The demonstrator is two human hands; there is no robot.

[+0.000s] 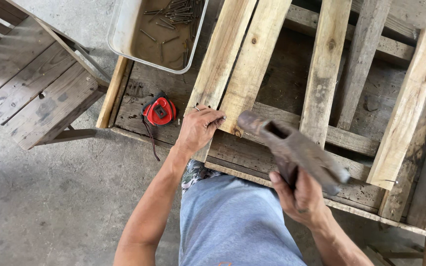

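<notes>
My left hand [199,129] rests on the near end of a pale wooden plank [221,54], fingertips pinched at its edge; whether they hold a nail I cannot tell. A second plank [253,59] lies right beside it. My right hand [299,197] grips a rusty claw hammer [292,148], raised above the planks with its head pointing up and left. Both planks lie on a weathered wooden pallet frame [292,79].
A red tape measure [159,111] lies on the pallet left of my left hand. A metal tray with several nails [161,32] stands at the top. More loose planks [406,108] lean at the right. A wooden bench [30,83] stands at the left on the concrete floor.
</notes>
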